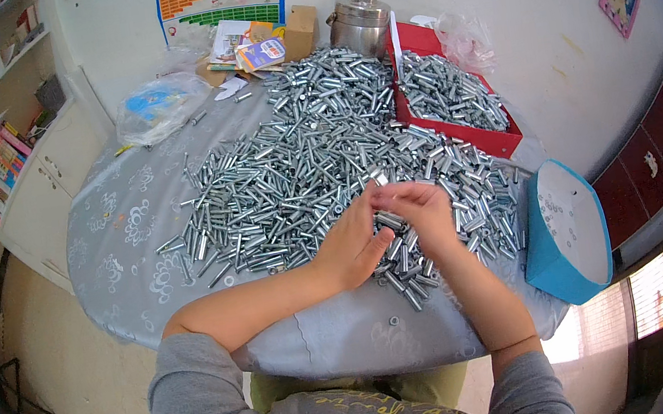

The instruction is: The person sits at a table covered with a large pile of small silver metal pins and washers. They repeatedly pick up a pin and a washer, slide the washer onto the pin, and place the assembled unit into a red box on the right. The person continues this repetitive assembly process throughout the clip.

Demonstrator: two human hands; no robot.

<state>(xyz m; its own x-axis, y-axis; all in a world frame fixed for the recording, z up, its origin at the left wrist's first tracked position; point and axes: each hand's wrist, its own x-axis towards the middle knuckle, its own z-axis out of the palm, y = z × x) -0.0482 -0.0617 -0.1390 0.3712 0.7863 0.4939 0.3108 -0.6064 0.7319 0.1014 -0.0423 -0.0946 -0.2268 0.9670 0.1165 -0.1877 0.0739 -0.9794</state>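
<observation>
Both my hands meet over the front of a big heap of silvery metal bolts and sleeves (pixel 261 183). My left hand (pixel 349 248) has its fingers stretched out and its thumb standing apart; the palm side is hidden. From the right, my right hand (pixel 424 210) bends its fingers together against the left fingertips. A bright metal piece (pixel 379 176) shows just beyond the fingertips, and I cannot tell whether it is held or lies on the heap. Below the hands, several loose metal sleeves (pixel 411 284) lie at the heap's near edge.
A red box (pixel 473 136) full of metal parts stands at the back right, beside a steel pot (pixel 358 23). A blue bin (pixel 572 284) sits at the right table edge. Plastic bags (pixel 160 112) and booklets (pixel 259 54) lie at the back. A nut (pixel 394 321) rests near the front edge.
</observation>
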